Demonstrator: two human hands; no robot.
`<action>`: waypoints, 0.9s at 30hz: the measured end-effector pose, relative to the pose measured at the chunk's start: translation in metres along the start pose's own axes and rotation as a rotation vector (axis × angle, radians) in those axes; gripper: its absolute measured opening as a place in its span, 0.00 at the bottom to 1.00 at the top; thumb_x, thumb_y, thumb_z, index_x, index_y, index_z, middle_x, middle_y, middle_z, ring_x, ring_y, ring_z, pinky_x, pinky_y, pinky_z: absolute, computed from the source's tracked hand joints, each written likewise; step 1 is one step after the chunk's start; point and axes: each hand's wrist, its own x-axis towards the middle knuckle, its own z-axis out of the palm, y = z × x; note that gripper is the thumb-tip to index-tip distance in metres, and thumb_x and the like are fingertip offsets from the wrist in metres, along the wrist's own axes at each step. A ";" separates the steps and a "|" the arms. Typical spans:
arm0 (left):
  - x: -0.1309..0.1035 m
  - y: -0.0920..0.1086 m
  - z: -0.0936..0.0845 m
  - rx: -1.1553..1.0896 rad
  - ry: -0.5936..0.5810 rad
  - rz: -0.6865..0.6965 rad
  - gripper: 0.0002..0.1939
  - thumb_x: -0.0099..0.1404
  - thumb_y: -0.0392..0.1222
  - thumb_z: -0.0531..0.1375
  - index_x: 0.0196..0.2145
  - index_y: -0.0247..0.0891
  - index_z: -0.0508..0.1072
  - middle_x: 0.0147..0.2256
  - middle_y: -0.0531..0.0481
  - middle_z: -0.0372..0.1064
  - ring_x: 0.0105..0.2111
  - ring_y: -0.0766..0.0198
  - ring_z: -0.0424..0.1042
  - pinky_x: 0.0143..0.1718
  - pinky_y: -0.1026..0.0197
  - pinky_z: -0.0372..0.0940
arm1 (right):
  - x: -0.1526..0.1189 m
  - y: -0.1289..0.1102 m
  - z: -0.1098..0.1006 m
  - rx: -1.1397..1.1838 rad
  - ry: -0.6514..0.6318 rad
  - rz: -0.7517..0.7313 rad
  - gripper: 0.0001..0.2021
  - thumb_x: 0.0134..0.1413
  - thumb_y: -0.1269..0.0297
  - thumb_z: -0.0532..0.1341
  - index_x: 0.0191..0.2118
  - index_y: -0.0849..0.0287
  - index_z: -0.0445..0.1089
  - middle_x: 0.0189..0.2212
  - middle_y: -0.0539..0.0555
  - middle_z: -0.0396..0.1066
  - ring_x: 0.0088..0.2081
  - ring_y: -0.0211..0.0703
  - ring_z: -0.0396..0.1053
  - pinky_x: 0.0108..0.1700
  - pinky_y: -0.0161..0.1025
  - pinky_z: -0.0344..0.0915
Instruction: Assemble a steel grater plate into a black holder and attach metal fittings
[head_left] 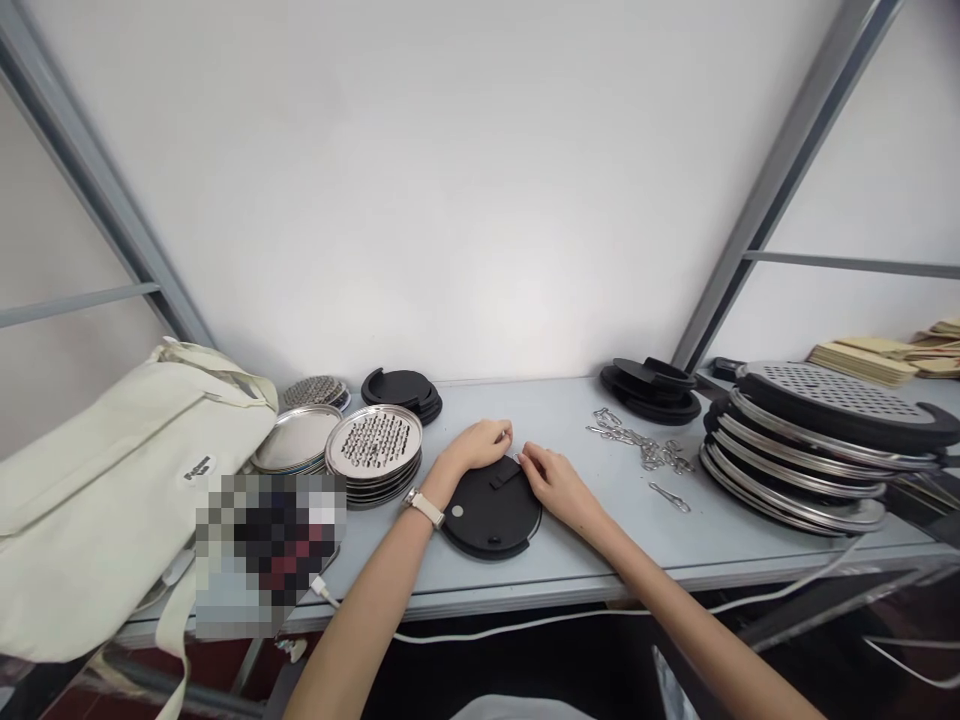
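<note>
A round black disc lies flat on the table in front of me, with a pale dot and a raised dark tab on its upper face. At its far edge my left hand is closed, fingertips pinched, a watch on its wrist. My right hand is closed at the disc's right side, fingertips beside the tab. A bit of thin shiny wire shows at the right fingertips; its full shape is hidden. What the left fingers hold is hidden.
Metal wire clips lie loose at right, beside a tall stack of metal-rimmed discs. Black discs sit behind them. Left are grater plates, more black discs and a cream bag. A white cable hangs along the front edge.
</note>
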 end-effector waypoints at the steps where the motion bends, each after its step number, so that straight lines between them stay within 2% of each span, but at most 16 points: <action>1: 0.000 0.000 0.000 -0.003 0.000 0.001 0.09 0.62 0.36 0.48 0.32 0.36 0.68 0.27 0.52 0.67 0.24 0.67 0.62 0.26 0.65 0.56 | -0.001 0.001 0.000 0.003 -0.022 -0.003 0.13 0.59 0.64 0.45 0.24 0.56 0.54 0.19 0.47 0.60 0.24 0.38 0.58 0.29 0.34 0.52; 11: -0.001 0.003 -0.002 0.016 -0.004 -0.023 0.10 0.62 0.37 0.48 0.34 0.36 0.68 0.27 0.51 0.67 0.25 0.66 0.63 0.28 0.65 0.57 | -0.002 0.001 0.002 0.003 0.001 0.032 0.13 0.60 0.63 0.45 0.25 0.56 0.58 0.19 0.48 0.62 0.22 0.37 0.59 0.26 0.34 0.51; 17: 0.000 0.001 -0.001 0.012 -0.011 -0.024 0.09 0.62 0.37 0.48 0.34 0.36 0.68 0.27 0.51 0.67 0.25 0.66 0.63 0.27 0.65 0.57 | 0.004 0.005 0.004 -0.002 -0.047 0.017 0.12 0.59 0.65 0.46 0.26 0.56 0.59 0.20 0.49 0.64 0.22 0.38 0.60 0.26 0.33 0.50; 27: -0.001 0.002 -0.002 -0.001 -0.020 -0.034 0.09 0.62 0.36 0.48 0.34 0.36 0.68 0.27 0.52 0.66 0.24 0.66 0.62 0.26 0.65 0.56 | -0.002 0.007 0.000 -0.038 -0.084 0.011 0.14 0.61 0.65 0.46 0.26 0.56 0.61 0.20 0.50 0.66 0.23 0.40 0.63 0.27 0.34 0.49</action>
